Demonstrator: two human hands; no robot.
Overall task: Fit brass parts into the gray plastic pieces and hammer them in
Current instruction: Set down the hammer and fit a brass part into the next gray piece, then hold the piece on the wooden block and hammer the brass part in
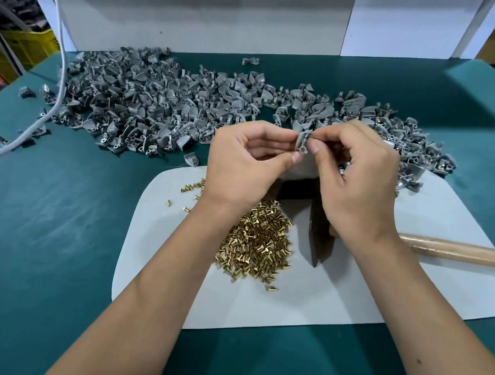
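My left hand (244, 160) and my right hand (359, 176) meet above the table, both pinching one small gray plastic piece (303, 141) between thumbs and fingertips. Whether a brass part sits in it is too small to tell. A heap of brass parts (258, 244) lies on the white mat (385, 292) under my wrists. A hammer rests on the mat, its dark head (317, 241) below my right hand and its wooden handle (471, 252) running off to the right. A wide pile of gray plastic pieces (156, 100) spreads across the far side.
The table top is a green mat (38, 217). A gray cable (38, 119) hangs down at the left and trails over the table. A white board (172, 4) stands behind the pile. Yellow and orange crates sit beyond the table edges.
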